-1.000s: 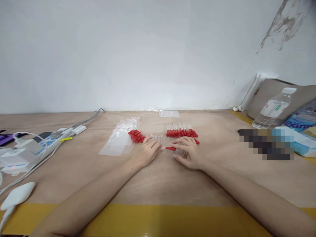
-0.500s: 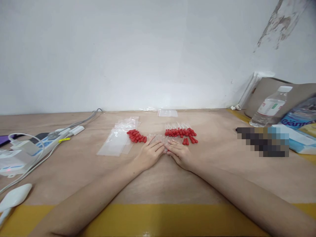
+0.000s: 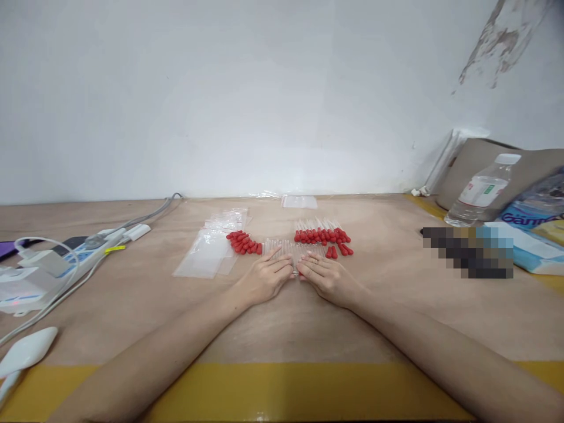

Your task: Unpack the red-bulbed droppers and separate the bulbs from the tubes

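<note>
This looks like a small packing workshop: a bare wooden table (image 3: 132, 294) by a plain white wall holds red-topped droppers (image 3: 321, 236), clear little bags (image 3: 207, 255) and a power strip (image 3: 83, 258).

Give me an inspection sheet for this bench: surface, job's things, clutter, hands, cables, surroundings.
Surface: wooden table, yellow front edge.
Job's things: clear tubes under both hands; red bulbs at left; assembled droppers behind; empty bags.
Clutter: water bottle, cardboard box, blue pack.
Hands: left hand and right hand side by side, fingers on the tubes; grip unclear.
Cables: power strip, grey cable.
Surroundings: white wall, stained upper right.
</note>
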`<control>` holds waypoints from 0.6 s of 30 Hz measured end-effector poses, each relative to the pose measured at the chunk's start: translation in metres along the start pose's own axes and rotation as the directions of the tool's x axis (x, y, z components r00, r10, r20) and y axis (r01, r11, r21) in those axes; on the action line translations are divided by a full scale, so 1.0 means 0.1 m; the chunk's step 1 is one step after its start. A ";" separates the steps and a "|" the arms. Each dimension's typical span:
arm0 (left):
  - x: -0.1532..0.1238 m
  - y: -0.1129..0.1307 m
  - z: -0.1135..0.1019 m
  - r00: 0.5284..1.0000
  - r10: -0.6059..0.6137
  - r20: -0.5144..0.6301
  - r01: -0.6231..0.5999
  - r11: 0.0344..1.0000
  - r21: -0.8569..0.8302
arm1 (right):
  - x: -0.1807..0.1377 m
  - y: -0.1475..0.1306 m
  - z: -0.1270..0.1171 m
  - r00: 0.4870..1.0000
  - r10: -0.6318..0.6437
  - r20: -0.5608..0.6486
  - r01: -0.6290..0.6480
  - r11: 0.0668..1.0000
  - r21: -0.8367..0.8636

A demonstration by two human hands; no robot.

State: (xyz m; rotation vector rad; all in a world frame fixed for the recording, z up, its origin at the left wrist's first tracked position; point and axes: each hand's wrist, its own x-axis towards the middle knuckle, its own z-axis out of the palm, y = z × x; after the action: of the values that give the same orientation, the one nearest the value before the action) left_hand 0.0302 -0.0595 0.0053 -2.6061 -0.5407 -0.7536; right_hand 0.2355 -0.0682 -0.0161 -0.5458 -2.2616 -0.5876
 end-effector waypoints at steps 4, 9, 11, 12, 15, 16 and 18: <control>-0.03 0.00 -0.01 1.000 0.007 -0.020 -0.008 1.000 -0.020 | 0.02 -0.01 -0.05 0.998 -0.065 -0.024 0.064 0.997 -0.050; -0.04 -0.01 -0.02 1.000 0.001 0.009 0.000 0.997 -0.083 | 0.08 -0.04 -0.14 0.994 -0.112 -0.004 0.111 0.988 -0.109; -0.03 -0.01 -0.02 1.000 -0.010 0.014 0.011 0.993 -0.117 | 0.08 -0.05 -0.15 0.992 -0.124 0.001 0.123 0.983 -0.134; -0.03 -0.01 -0.03 1.000 -0.016 0.015 0.018 0.991 -0.135 | 0.08 -0.05 -0.16 0.991 -0.133 0.005 0.133 0.980 -0.146; -0.03 -0.01 -0.05 0.999 -0.037 0.017 0.039 0.982 -0.182 | 0.07 -0.04 -0.17 0.986 -0.163 0.019 0.164 0.973 -0.164; -0.04 -0.01 -0.05 0.999 -0.040 0.016 0.042 0.980 -0.193 | 0.07 -0.03 -0.17 0.985 -0.169 0.020 0.170 0.972 -0.161; -0.05 -0.01 -0.06 0.999 -0.046 0.022 0.050 0.976 -0.211 | 0.06 -0.03 -0.18 0.985 -0.172 0.018 0.172 0.974 -0.147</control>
State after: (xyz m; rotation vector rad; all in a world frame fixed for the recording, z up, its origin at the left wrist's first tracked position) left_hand 0.0234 -0.0626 0.0072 -2.8060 -0.5576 -0.8481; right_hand 0.2400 -0.0795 -0.0006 -0.4253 -2.2966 -0.8475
